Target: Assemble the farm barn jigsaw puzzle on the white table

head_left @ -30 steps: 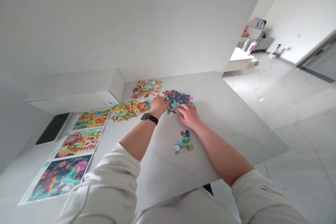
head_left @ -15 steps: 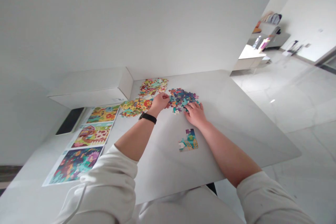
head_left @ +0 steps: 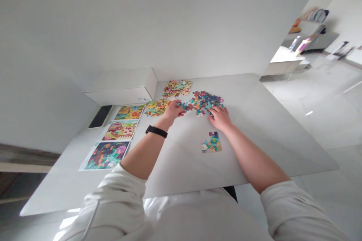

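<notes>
My left hand point(head_left: 172, 113), with a black band on the wrist, is closed at the left edge of the dark puzzle pile. Its fingertips pinch what looks like a teal puzzle piece point(head_left: 184, 106), partly hidden by the fingers. My right hand point(head_left: 220, 117) rests with its fingers apart on the near right edge of the pile of blue and purple puzzle pieces point(head_left: 207, 99). Nearer to me lies a small joined puzzle section point(head_left: 212, 144), teal, purple and yellow, shaped like a corner.
A yellow-green puzzle pile point(head_left: 155, 108) and another multicoloured pile point(head_left: 177, 87) lie left of the dark one. Three picture sheets point(head_left: 115, 131) are at the left, beside a dark phone-like slab point(head_left: 101, 116). A white box point(head_left: 121, 95) stands against the wall on the table point(head_left: 181, 162).
My left hand has moved left across the table, away from the dark pile, and teal pieces now show by its fingertips. My right hand stays at the pile. The view has shifted.
</notes>
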The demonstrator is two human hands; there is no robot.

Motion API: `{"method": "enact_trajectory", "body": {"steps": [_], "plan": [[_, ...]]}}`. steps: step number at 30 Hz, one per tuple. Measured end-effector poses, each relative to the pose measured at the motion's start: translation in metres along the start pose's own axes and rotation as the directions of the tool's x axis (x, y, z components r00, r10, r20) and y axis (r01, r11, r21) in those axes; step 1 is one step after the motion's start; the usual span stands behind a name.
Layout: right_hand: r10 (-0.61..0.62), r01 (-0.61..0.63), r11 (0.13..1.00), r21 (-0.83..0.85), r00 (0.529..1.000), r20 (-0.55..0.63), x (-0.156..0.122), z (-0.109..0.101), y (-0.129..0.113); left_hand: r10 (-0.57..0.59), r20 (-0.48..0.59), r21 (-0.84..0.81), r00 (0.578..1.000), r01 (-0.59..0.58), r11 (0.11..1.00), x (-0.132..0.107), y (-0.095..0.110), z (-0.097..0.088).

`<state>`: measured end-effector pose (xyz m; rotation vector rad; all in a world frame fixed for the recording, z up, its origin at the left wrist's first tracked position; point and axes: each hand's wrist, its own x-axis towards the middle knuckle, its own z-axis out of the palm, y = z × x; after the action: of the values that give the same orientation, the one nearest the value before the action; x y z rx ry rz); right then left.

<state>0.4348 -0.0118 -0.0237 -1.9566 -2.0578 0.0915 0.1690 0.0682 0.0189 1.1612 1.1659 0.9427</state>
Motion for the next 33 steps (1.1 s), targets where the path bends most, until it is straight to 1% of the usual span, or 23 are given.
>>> {"method": "enact_trajectory", "body": {"steps": [3,8,14,17,19,21,24,25,27,29,30,33], "plan": [[-0.006,0.006,1.0,-0.004,1.0,-0.006,-0.001,0.002,0.002,-0.021,-0.014,-0.076,1.0,0.019,0.997,-0.018,-0.007,-0.009],[-0.028,0.029,1.0,0.013,0.999,-0.024,-0.001,0.007,0.007,-0.006,-0.007,-0.142,1.0,0.005,0.99,-0.046,-0.013,-0.022],[-0.035,0.039,0.997,0.059,0.997,-0.074,-0.004,0.01,0.01,-0.023,0.008,-0.247,1.0,0.024,0.969,-0.066,-0.014,-0.026],[-0.036,0.054,0.989,0.135,0.99,-0.133,-0.005,0.003,0.009,-0.014,0.017,-0.34,1.0,0.019,0.94,-0.071,-0.02,-0.025],[-0.045,0.087,0.971,0.223,0.982,-0.185,-0.004,-0.008,0.007,-0.006,0.017,-0.396,1.0,0.012,0.918,-0.073,-0.024,-0.024],[-0.046,0.128,0.939,0.319,0.966,-0.254,-0.003,-0.024,0.004,-0.012,0.007,-0.425,1.0,0.014,0.905,-0.075,-0.029,-0.025],[-0.009,0.174,0.878,0.446,0.937,-0.348,-0.003,-0.052,-0.007,-0.027,0.007,-0.416,1.0,0.027,0.909,-0.078,-0.035,-0.029],[0.0,0.183,0.846,0.5,0.939,-0.344,-0.005,-0.06,-0.013,-0.029,0.017,-0.414,0.999,0.033,0.91,-0.079,-0.036,-0.03],[0.009,0.177,0.758,0.628,0.96,-0.281,-0.011,-0.073,-0.027,-0.025,0.04,-0.42,0.999,0.04,0.907,-0.082,-0.037,-0.031],[0.015,0.148,0.671,0.727,0.977,-0.212,-0.019,-0.078,-0.043,-0.021,0.058,-0.424,0.998,0.043,0.904,-0.086,-0.037,-0.03],[0.021,0.133,0.638,0.758,0.982,-0.19,-0.023,-0.078,-0.05,-0.021,0.063,-0.422,0.998,0.046,0.905,-0.088,-0.037,-0.028],[0.064,0.087,0.563,0.822,0.987,-0.148,-0.029,-0.063,-0.065,-0.028,0.084,-0.425,0.996,0.061,0.903,-0.093,-0.037,-0.022]]}}
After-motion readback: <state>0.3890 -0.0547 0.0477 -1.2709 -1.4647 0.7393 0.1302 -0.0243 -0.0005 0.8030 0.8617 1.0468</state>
